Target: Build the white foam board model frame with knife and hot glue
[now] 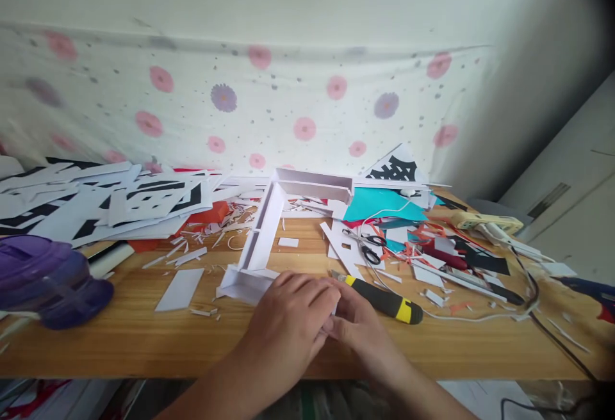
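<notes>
A white card frame (266,234) with upright walls, open on its right side, stands on the wooden table. My left hand (293,311) is closed over its near arm, fingers bent together. My right hand (358,324) meets it from the right, closed, with thumb and fingers pinched at the end of that arm. A sliver of white card shows between the hands; most of what they grip is hidden. Just beyond my right hand lies a black and yellow utility knife (384,299), its blade pointing left. Black-handled scissors (369,250) rest farther back on white card.
Paper sheets with black shapes (148,199) pile up at the left, behind a purple container (48,282). Teal card (384,205), scraps and a power strip (487,221) lie at the right. A white cable (466,317) crosses the table. A blue tool (589,289) sits at the right edge.
</notes>
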A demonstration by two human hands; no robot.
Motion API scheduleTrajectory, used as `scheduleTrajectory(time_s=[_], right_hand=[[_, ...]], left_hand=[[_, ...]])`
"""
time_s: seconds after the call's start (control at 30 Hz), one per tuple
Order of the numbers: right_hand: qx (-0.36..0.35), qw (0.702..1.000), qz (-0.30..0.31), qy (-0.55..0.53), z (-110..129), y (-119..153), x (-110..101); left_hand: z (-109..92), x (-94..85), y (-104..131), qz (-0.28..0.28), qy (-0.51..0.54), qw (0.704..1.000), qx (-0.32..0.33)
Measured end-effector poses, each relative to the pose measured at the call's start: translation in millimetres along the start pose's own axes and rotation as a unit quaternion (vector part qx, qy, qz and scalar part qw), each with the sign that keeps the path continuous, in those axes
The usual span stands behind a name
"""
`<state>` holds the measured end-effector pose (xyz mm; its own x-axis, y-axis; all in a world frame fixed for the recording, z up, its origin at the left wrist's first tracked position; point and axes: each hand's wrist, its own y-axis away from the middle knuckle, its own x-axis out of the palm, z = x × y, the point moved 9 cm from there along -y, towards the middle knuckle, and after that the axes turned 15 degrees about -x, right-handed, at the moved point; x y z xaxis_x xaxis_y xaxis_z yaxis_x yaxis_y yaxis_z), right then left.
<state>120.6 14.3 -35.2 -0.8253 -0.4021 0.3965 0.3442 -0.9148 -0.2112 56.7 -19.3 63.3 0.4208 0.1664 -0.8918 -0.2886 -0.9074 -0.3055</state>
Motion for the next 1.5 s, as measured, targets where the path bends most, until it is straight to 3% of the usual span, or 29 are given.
scheduleTrajectory(time_s=[0.07, 0.13, 0.2, 0.23, 0.27, 0.33, 0.4, 0.5, 0.63, 0.8, 1.07, 1.27, 1.4, 1.5], right_hand=[[0.012, 0.999, -0.027, -0.026, -3.1, -4.6, -8.8], [0.029, 0.997, -0.066, -0.036, -6.4, -7.9, -26.5], [0.036, 0.995, -0.087, -0.031, -7.2, -12.1, -44.9], [0.034, 0.995, -0.090, -0.029, -6.2, -15.2, -52.6], [0.030, 0.995, -0.089, -0.029, -4.5, -19.0, -58.7], [0.015, 0.995, -0.092, -0.029, 0.9, -27.9, -67.7], [-0.001, 0.996, -0.089, -0.030, 7.3, -38.2, -70.4], [-0.029, 0.997, -0.064, -0.043, 17.3, -53.3, -65.4], [-0.054, 0.996, -0.049, -0.048, 22.4, -66.3, -62.7], [-0.073, 0.994, -0.057, -0.058, 28.1, -85.7, -64.7], [-0.170, 0.964, -0.193, -0.065, 37.8, -116.7, -72.3], [-0.250, 0.948, -0.189, 0.056, 39.1, -110.6, -64.0], [-0.296, 0.922, -0.217, 0.124, 54.0, -103.9, -65.4], [-0.349, 0.902, -0.177, 0.180, 67.7, -105.1, -52.6]], left_hand=[[-1.2, -9.7, 4.6, -0.007, -0.006, 0.999, 0.031], [12.6, -31.9, 8.3, -0.057, 0.012, 0.998, 0.031], [52.7, -65.0, 9.1, -0.169, 0.078, 0.981, -0.049], [80.9, -78.8, 9.8, -0.225, 0.131, 0.959, -0.110], [110.5, -83.7, 8.1, -0.245, 0.203, 0.933, -0.168], [161.4, -71.9, -4.0, -0.211, 0.382, 0.863, -0.255], [186.7, -43.3, -25.7, -0.100, 0.500, 0.805, -0.303], [190.5, -20.4, -56.1, 0.004, 0.572, 0.769, -0.286], [187.1, -10.4, -78.2, 0.048, 0.630, 0.737, -0.238], [198.8, -4.4, -77.5, 0.021, 0.687, 0.693, -0.218], [207.9, 0.7, -68.3, -0.080, 0.746, 0.625, -0.213], [197.7, 8.6, -68.0, -0.102, 0.765, 0.604, -0.197], [187.0, 10.6, -69.7, -0.098, 0.774, 0.599, -0.181], [175.9, 11.6, -71.6, -0.067, 0.788, 0.593, -0.152]])
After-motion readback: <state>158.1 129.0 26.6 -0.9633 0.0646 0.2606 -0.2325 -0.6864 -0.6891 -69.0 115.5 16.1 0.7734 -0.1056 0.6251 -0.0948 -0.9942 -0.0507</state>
